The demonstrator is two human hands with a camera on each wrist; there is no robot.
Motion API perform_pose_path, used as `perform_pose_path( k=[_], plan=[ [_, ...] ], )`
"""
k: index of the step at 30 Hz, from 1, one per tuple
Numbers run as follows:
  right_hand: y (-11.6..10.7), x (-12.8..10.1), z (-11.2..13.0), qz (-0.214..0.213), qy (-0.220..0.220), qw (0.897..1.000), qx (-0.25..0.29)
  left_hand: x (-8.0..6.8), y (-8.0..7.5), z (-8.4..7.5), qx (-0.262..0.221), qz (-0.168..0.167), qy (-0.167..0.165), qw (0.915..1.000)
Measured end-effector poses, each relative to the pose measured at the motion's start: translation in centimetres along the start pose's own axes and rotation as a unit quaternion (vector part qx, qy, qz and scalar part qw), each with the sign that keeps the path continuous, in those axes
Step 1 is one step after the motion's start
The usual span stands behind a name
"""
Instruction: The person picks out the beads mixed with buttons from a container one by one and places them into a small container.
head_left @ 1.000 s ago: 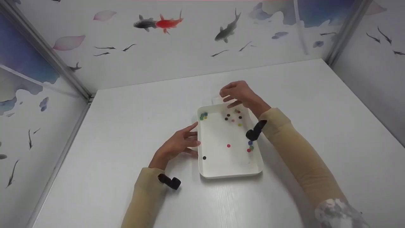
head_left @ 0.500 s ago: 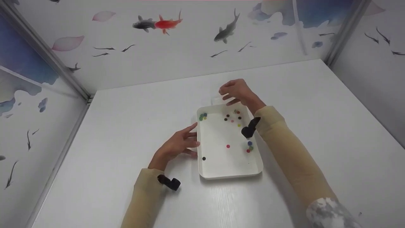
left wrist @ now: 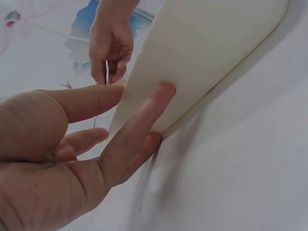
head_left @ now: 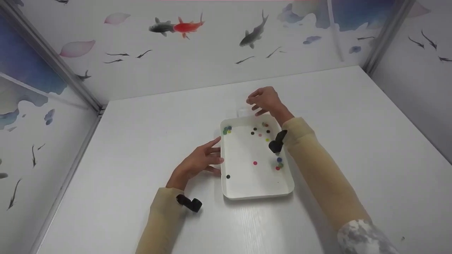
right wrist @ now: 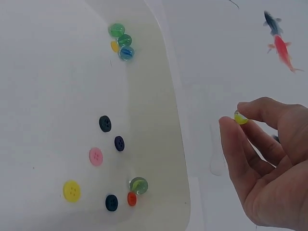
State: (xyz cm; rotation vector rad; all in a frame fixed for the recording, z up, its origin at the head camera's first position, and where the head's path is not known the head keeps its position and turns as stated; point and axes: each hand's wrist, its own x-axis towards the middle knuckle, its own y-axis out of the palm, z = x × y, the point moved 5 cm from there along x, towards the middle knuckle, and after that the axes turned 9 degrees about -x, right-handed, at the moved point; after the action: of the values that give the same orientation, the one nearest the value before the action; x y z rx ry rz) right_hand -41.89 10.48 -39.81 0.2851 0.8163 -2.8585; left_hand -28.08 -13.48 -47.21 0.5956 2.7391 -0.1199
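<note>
A white tray [head_left: 243,183] holds scattered buttons and glass marbles. My left hand [head_left: 199,160] rests against the tray's left side, its extended fingers touching the outer wall in the left wrist view. Beyond the tray's far edge, my right hand [head_left: 267,101] pinches a clear marble with yellow in it [right wrist: 240,118] between thumb and forefinger. Under and beside that hand stands a small see-through container [head_left: 243,112], partly covered by the fingers in the head view. Inside the tray, a pink button [right wrist: 96,157] and a yellow button [right wrist: 71,191] lie near dark ones.
Green and blue marbles [right wrist: 124,40] cluster in the tray's far left corner. A red button [head_left: 255,163] lies mid-tray, and a black button [head_left: 228,176] sits near the left wall. Printed panels [head_left: 212,67] enclose the white table [head_left: 141,141] at the back and sides.
My right hand has shifted slightly farther back, its forearm swinging a little to the left, and keeps its pinch. The left hand and the tray stay in place.
</note>
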Motion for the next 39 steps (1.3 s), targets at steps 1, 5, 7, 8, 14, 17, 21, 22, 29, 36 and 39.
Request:
perform_pose_path(
  k=[1, 5, 7, 8, 14, 17, 21, 22, 29, 36, 39],
  plan=[
    [0.0, 0.0, 0.0, -0.003, -0.001, 1.000, -0.003, 0.0, 0.0, 0.0, 0.000, 0.000, 0.000, 1.0000],
    [-0.2, 0.0, 0.0, -0.014, -0.007, 1.000, -0.009, 0.0, 0.0, 0.0, -0.001, -0.001, 0.001, 1.0000],
    [-0.3, 0.1, 0.0, -0.021, -0.007, 1.000, -0.010, 0.0, 0.0, -0.1, -0.001, -0.001, 0.000, 1.0000],
    [-0.4, 0.1, -0.1, -0.024, -0.007, 1.000, -0.011, 0.0, 0.1, -0.1, -0.001, -0.001, -0.002, 1.0000],
    [-0.6, 0.0, -0.3, -0.037, -0.006, 0.999, -0.020, 0.0, 0.1, 0.0, -0.004, -0.002, -0.003, 1.0000],
    [-0.6, 0.0, -0.3, -0.037, -0.009, 0.999, -0.024, 0.0, 0.1, 0.1, -0.003, -0.004, -0.003, 1.0000],
    [-0.6, 0.2, -0.4, -0.038, -0.009, 0.999, -0.022, 0.1, 0.1, 0.1, -0.006, -0.007, -0.006, 0.9999],
    [-0.6, 0.2, -0.5, -0.038, -0.007, 0.999, -0.022, 0.1, 0.1, 0.1, -0.006, -0.007, -0.005, 0.9999],
    [-0.3, 0.3, -0.5, -0.037, 0.002, 0.999, -0.023, 0.0, 0.1, 0.2, -0.004, -0.009, -0.007, 0.9999],
    [0.1, 0.1, -0.3, -0.027, -0.002, 0.999, -0.025, 0.1, 0.1, 0.1, -0.002, -0.007, -0.005, 1.0000],
    [0.4, 0.0, -0.3, -0.020, 0.001, 0.999, -0.025, 0.1, 0.1, 0.1, 0.001, -0.008, -0.005, 1.0000]
  ],
)
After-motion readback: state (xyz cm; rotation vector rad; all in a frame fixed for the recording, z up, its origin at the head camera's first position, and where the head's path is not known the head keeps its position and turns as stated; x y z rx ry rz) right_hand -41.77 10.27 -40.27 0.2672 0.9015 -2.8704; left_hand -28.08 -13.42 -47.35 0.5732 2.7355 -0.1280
